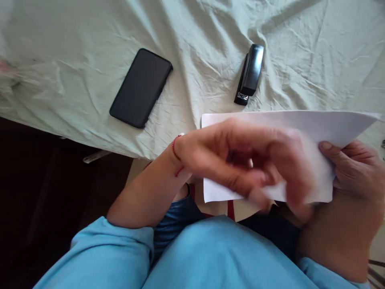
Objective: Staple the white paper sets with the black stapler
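A cloth-covered worktop (pixel 195 60) spreads beyond the left hand (pixel 222 148) and right hand (pixel 357 168). White paper (pixel 325 124) is beneath the left, which is blurred, loosely curled, holding nothing visible; the right grips the paper's right side. Beyond the left hand lie a black phone (pixel 141 88), leftward, and a stapler (pixel 253 72).

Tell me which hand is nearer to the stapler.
Left. The left hand, blurred, is over the white paper, just on the body side of the stapler; the right hand holds the paper near its right edge, farther off to the stapler's right.
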`<state>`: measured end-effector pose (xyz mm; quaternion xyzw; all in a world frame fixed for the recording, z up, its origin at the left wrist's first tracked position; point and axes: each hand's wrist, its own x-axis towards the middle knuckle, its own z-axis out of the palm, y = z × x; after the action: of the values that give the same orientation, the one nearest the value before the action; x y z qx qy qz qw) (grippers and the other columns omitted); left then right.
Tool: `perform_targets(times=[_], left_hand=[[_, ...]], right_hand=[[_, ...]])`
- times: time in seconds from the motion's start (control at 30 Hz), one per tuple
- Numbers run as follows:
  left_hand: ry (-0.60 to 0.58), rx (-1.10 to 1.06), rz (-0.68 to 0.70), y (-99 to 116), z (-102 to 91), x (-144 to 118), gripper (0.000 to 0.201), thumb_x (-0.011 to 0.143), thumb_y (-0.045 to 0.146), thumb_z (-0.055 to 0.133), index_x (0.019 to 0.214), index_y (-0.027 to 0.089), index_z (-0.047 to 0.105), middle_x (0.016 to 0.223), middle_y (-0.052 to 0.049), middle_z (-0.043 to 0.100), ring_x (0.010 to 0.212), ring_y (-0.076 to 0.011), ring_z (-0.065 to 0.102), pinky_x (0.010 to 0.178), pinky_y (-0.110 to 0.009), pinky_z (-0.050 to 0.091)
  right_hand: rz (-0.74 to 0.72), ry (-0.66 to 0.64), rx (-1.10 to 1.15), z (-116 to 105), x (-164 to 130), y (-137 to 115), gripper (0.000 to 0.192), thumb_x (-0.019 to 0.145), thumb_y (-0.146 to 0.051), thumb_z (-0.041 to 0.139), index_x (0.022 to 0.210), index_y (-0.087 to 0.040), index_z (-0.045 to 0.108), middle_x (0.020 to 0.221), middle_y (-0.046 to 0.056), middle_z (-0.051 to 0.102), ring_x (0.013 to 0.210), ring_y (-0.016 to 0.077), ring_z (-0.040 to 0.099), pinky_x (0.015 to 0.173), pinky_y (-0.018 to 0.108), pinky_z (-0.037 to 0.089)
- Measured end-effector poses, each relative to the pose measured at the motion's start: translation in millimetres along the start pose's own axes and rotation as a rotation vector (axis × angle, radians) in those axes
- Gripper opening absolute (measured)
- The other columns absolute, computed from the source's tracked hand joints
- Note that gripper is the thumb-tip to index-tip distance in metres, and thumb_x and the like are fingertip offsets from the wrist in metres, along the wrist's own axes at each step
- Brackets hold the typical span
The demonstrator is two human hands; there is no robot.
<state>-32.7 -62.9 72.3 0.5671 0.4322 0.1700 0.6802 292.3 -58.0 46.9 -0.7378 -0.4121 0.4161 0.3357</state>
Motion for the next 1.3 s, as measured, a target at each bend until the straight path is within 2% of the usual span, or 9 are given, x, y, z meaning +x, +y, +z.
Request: perform_targets(times=[0.1, 0.27, 0.4, 0.5, 0.63, 0.83, 1.0, 1.13, 1.3], left_hand=[[0.0, -0.29, 0.353, -2, -20.1, 31, 0.033, 0.089, 0.055, 0.076, 0.087, 0.026, 0.061, 0.071, 0.002, 0.047, 0.059, -0.0115, 0.053, 0.053, -0.025, 0.045], [0.248, -0.362, 0.29, -10, -24.8, 55, 0.035, 0.101, 0.051, 0.072, 0.089, 0.026, 0.052, 0.07, 0.005, 0.037, 0.056, -0.0089, 0.046, 0.049, -0.022, 0.034], [0.41, -0.408, 0.337, -22, -21.1, 70, 0.062, 0.097, 0.074, 0.071, 0.073, 0.025, 0.042, 0.063, 0.004, 0.03, 0.055, -0.0108, 0.046, 0.045, -0.026, 0.031], [0.581, -0.382, 0.39, -36, -24.7, 84, 0.063, 0.094, 0.079, 0.07, 0.073, 0.024, 0.046, 0.062, 0.003, 0.037, 0.062, -0.0137, 0.054, 0.049, -0.027, 0.038], [0.748, -0.207, 0.487, -54, -34.3, 93, 0.038, 0.09, 0.051, 0.09, 0.091, 0.024, 0.062, 0.089, -0.001, 0.061, 0.093, -0.0181, 0.068, 0.074, -0.028, 0.057], [0.7, -0.204, 0.385, -59, -37.9, 88, 0.053, 0.076, 0.02, 0.097, 0.119, 0.026, 0.068, 0.115, -0.004, 0.069, 0.109, -0.0216, 0.07, 0.09, -0.032, 0.059], [0.629, -0.312, 0.299, -41, -34.9, 78, 0.014, 0.087, 0.018, 0.085, 0.084, 0.018, 0.072, 0.084, -0.001, 0.071, 0.078, -0.0132, 0.065, 0.073, -0.025, 0.055], [0.7, -0.321, 0.235, -35, -35.0, 76, 0.029, 0.091, 0.018, 0.083, 0.069, 0.018, 0.064, 0.07, 0.002, 0.062, 0.064, -0.0089, 0.051, 0.059, -0.023, 0.044], [0.694, -0.301, 0.209, -38, -37.4, 77, 0.039, 0.091, 0.025, 0.086, 0.066, 0.018, 0.057, 0.064, 0.005, 0.053, 0.06, -0.0078, 0.045, 0.057, -0.022, 0.039]], right_hand=[[-0.033, 0.015, 0.036, -4, 1, 2, 0.033, 0.078, -0.042, 0.077, 0.106, -0.025, 0.072, 0.1, -0.002, 0.069, 0.071, 0.0058, 0.061, 0.062, 0.016, 0.051], [-0.136, 0.065, 0.121, -7, 2, 4, 0.031, 0.08, -0.037, 0.077, 0.108, -0.025, 0.073, 0.106, -0.003, 0.069, 0.081, 0.0042, 0.063, 0.076, 0.015, 0.053], [-0.157, 0.113, 0.18, -9, 6, 7, 0.032, 0.079, -0.036, 0.079, 0.109, -0.024, 0.073, 0.107, -0.003, 0.068, 0.082, 0.0026, 0.062, 0.078, 0.014, 0.052], [-0.185, 0.139, 0.214, -12, 9, 9, 0.034, 0.078, -0.035, 0.08, 0.109, -0.024, 0.073, 0.11, -0.004, 0.067, 0.086, 0.0031, 0.063, 0.087, 0.017, 0.053], [-0.235, 0.174, 0.233, -15, 12, 9, 0.036, 0.08, -0.034, 0.078, 0.114, -0.024, 0.072, 0.112, -0.004, 0.067, 0.093, 0.0046, 0.065, 0.102, 0.023, 0.05], [-0.262, 0.201, 0.308, -16, 13, 3, 0.039, 0.075, -0.036, 0.083, 0.111, -0.024, 0.073, 0.109, -0.004, 0.068, 0.106, 0.008, 0.065, 0.113, 0.027, 0.045], [-0.179, 0.218, 0.264, -16, 16, 6, 0.038, 0.076, -0.039, 0.081, 0.109, -0.023, 0.072, 0.11, -0.004, 0.067, 0.095, 0.0059, 0.065, 0.103, 0.025, 0.052], [-0.043, 0.121, 0.242, -14, 22, 12, 0.038, 0.07, -0.044, 0.085, 0.096, -0.021, 0.069, 0.1, -0.004, 0.068, 0.078, 0.0054, 0.063, 0.087, 0.026, 0.058], [-0.046, 0.04, 0.259, -11, 26, 14, 0.046, 0.065, -0.043, 0.087, 0.099, -0.019, 0.069, 0.111, -0.001, 0.067, 0.096, 0.0087, 0.066, 0.096, 0.023, 0.054]])
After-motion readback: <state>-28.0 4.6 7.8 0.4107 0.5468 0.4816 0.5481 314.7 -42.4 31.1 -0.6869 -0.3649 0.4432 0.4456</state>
